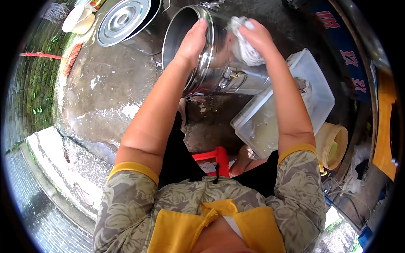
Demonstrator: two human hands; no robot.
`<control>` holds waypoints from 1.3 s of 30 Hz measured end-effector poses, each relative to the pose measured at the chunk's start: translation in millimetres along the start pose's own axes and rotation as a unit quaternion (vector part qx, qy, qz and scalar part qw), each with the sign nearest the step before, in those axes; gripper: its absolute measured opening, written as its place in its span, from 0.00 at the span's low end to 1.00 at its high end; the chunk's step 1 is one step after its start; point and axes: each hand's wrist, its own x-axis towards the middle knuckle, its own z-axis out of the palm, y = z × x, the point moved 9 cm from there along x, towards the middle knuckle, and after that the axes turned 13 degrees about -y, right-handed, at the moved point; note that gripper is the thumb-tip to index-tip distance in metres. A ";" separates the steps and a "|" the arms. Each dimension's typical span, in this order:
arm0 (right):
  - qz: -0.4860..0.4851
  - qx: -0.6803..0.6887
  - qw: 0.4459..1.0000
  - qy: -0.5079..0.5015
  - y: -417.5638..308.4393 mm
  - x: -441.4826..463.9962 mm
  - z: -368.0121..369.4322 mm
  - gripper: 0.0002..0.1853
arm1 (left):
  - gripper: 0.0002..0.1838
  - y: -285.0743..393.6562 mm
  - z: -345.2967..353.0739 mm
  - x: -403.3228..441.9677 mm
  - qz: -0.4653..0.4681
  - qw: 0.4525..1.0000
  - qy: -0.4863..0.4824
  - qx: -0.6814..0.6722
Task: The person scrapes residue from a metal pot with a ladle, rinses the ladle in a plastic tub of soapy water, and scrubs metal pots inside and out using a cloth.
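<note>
A large shiny metal pot [217,46] lies tilted on its side ahead of me, its open mouth toward the left and a latch and handle on the near wall. My left hand [195,41] grips its rim, fingers over the edge and partly hidden. On the pot's outer wall, toward the right, my right hand [258,37] is closed on a wet white cloth [247,47] pressed against the metal. Just right of the pot, a translucent plastic tub [318,80] holds cloudy water and a greyish-white bundle.
Behind on the left stands another metal pot with a round lid [122,17]. A red-bristled broom [72,59], white bucket [80,21] and mossy wall line the left. A beige bucket [331,145] lies at right. The concrete floor [105,84] is wet. A red stool [221,160] is below me.
</note>
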 end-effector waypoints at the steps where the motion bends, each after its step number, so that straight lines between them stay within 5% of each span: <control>1: -0.021 -0.031 0.999 0.005 -28.9 -1.2 3.9 0.32 | 0.26 8.9 5.9 -0.9 -0.001 1.000 0.000 0.000; 3: -0.031 -0.059 0.997 0.031 -74.0 -3.3 8.2 0.32 | 0.28 22.7 22.0 -7.7 -0.064 0.996 0.039 -0.048; 6: -0.082 -0.079 0.992 0.047 -103.9 -17.2 13.6 0.29 | 0.28 9.8 14.3 20.4 -0.021 0.994 0.049 -0.099; 14: -0.184 -0.149 0.972 0.006 -74.4 -138.3 60.5 0.20 | 0.22 0.7 15.3 39.6 -0.001 0.958 0.062 -0.281; 17: -0.129 -0.109 0.983 -0.079 -41.9 -144.9 64.8 0.19 | 0.21 0.6 21.8 36.5 -0.022 0.956 0.053 -0.289; 21: -0.169 0.016 0.985 0.036 -52.0 -135.9 1.4 0.19 | 0.21 -6.9 34.0 29.8 -0.041 0.958 0.053 -0.277; 23: -0.135 0.128 0.982 0.027 -59.1 -118.9 -10.1 0.20 | 0.22 -10.8 53.7 31.3 -0.041 0.948 -0.003 -0.316; 26: -0.258 -0.047 0.956 0.129 -98.9 -125.1 12.7 0.21 | 0.19 -35.1 51.9 38.4 -0.065 0.953 -0.032 -0.293; 28: -0.282 -0.050 0.929 0.234 -90.8 -131.2 13.4 0.19 | 0.18 -20.0 84.9 34.2 -0.016 0.847 -0.283 -0.450; 29: -0.269 -0.031 0.927 0.258 -78.8 -119.9 8.4 0.18 | 0.18 -19.3 85.7 32.3 -0.004 0.865 -0.242 -0.439; 30: -0.221 -0.029 0.934 0.279 -67.1 -105.2 1.4 0.18 | 0.19 -1.8 73.7 21.8 0.018 0.974 -0.032 -0.222; 31: -0.170 -0.023 0.938 0.300 -55.3 -93.0 -6.9 0.18 | 0.21 10.1 74.8 9.5 -0.018 0.987 0.013 -0.159; 33: -0.099 -0.012 0.956 0.277 -34.3 -66.4 -23.9 0.22 | 0.25 -11.3 94.7 -2.3 -0.151 0.964 -0.153 -0.160; 35: 0.021 -0.011 0.977 0.212 0.6 -37.0 -38.0 0.25 | 0.30 -27.9 92.4 -13.1 -0.158 0.933 -0.266 0.182; 36: 0.040 -0.002 0.983 0.181 17.1 -25.8 -44.8 0.26 | 0.32 -24.0 105.0 -22.3 -0.097 0.927 -0.301 0.200; 39: 0.076 0.013 0.985 0.156 71.0 -11.6 -53.7 0.28 | 0.17 -32.6 99.5 -26.0 -0.051 0.939 -0.177 0.291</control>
